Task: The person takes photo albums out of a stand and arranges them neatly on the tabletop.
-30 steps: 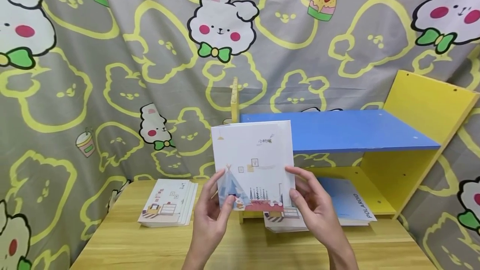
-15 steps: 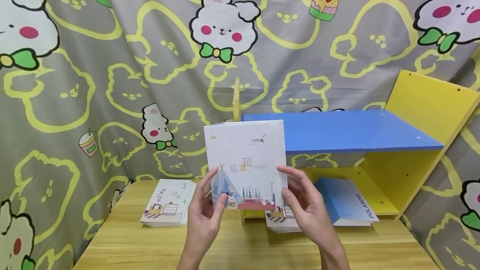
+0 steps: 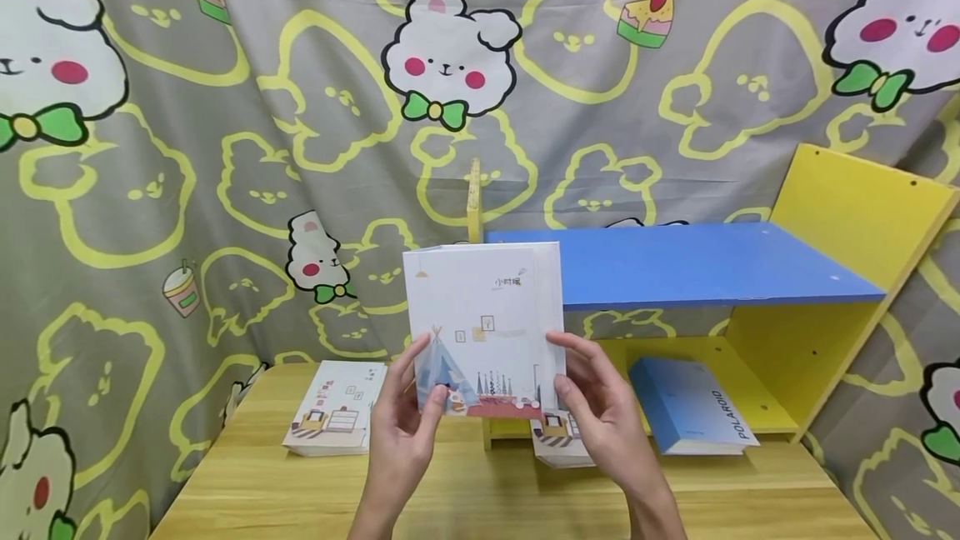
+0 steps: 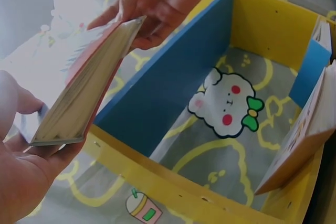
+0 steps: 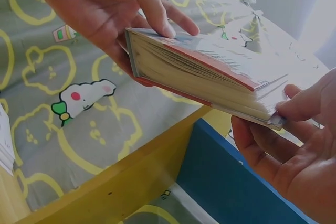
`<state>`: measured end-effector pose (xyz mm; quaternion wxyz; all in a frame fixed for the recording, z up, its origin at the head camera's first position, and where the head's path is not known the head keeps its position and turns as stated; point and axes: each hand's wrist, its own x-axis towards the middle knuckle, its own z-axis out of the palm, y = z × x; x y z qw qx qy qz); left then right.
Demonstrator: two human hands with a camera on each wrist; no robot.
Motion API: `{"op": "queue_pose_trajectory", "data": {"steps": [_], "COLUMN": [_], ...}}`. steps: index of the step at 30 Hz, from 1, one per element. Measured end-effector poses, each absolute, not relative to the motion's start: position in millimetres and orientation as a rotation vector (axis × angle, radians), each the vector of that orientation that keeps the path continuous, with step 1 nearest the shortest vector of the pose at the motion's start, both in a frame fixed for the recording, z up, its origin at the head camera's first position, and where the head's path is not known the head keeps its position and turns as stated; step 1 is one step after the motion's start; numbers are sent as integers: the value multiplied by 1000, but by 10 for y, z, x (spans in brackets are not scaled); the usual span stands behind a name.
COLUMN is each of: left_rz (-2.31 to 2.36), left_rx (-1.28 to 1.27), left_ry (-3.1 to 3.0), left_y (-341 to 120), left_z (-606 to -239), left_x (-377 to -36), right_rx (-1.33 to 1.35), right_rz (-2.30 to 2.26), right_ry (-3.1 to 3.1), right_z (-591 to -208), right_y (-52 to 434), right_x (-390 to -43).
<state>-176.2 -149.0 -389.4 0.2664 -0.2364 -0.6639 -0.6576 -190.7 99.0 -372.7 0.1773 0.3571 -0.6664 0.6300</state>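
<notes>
Head view is showing you holding a white book (image 3: 483, 327) upright in front of you, above the table (image 3: 247, 486), its cover with a small tent drawing facing you. Your left hand (image 3: 408, 432) is gripping the lower left corner, thumb lying on the cover and the other fingers curling behind it. Your right hand (image 3: 600, 415) is gripping the lower right corner the same way, thumb in front and fingers behind. The book is hanging clear of the table, in front of the left end of the shelf (image 3: 697, 261), which is showing a blue top board and yellow sides. A blue book (image 3: 693, 407) is lying flat inside the shelf, with another white book (image 3: 558, 440) just beside it on its left, partly hidden by your right hand. A stack (image 3: 337, 407) of white books is lying on the table to your left, well apart from the hands. A curtain (image 3: 225, 148) printed with cartoon rabbits is hanging behind everything. Left wrist view is showing the book's page edges (image 4: 84, 98) from below, with both hands clamped on opposite ends. Right wrist view is showing your right thumb (image 5: 307, 100) pressing on the cover at the corner while the left hand's fingers (image 5: 155, 11) are resting on the far end.
</notes>
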Motion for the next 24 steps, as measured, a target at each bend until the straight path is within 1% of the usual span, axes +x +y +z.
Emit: {"op": "queue_pose_trajectory", "data": {"steps": [17,24], "left_rz": [-1699,-1724], "left_rx": [-562,-577], "left_ry": [-1806,-1800], "left_y": [-1661,-1789], "left_z": [-3924,-3935], "left_x": [-1769,-1772], "right_rx": [1018,1025], "right_rz": [1801,1812], "right_ry": [-1848,-1819], "right_z": [-3797,-3825], "right_y": [746,646], "right_x": [-1997,-2037]}}
